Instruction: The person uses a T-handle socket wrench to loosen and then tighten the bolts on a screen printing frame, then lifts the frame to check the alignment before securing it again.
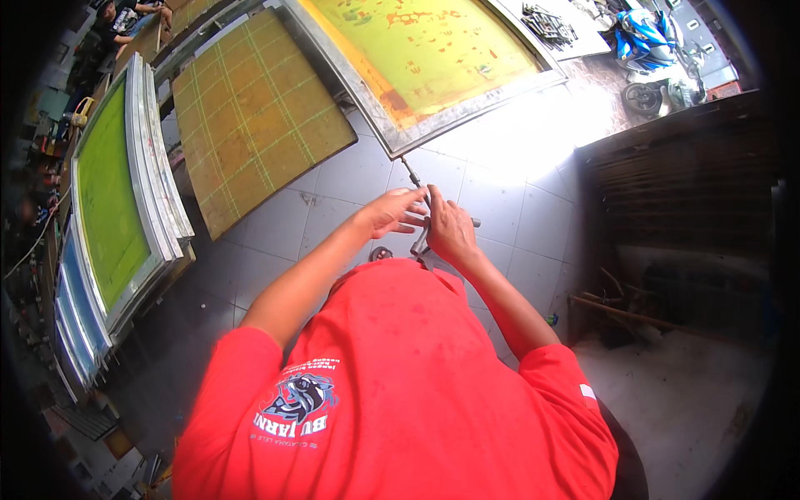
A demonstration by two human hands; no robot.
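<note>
A grey metal tool with a thin rod-like nose (412,172) reaches up toward the near corner of a silver screen-printing frame (395,143). My right hand (451,228) is closed round its body, with a short stub poking out to the right and a metal part hanging below. The tool's exact kind is hidden by my fingers. Just left of it, my left hand (390,214) has its fingers spread, the index fingertip close to the rod by my right hand. Yellow mesh (433,50) with orange stains fills the frame.
A brown board (258,117) with green grid lines stands left of the frame. Further left lean several screen frames, one with green mesh (112,192). Grey tiles (492,196) cover the floor. A dark slatted structure (675,175) is at right; a blue motorbike (646,42) and a seated person (129,21) are farther off.
</note>
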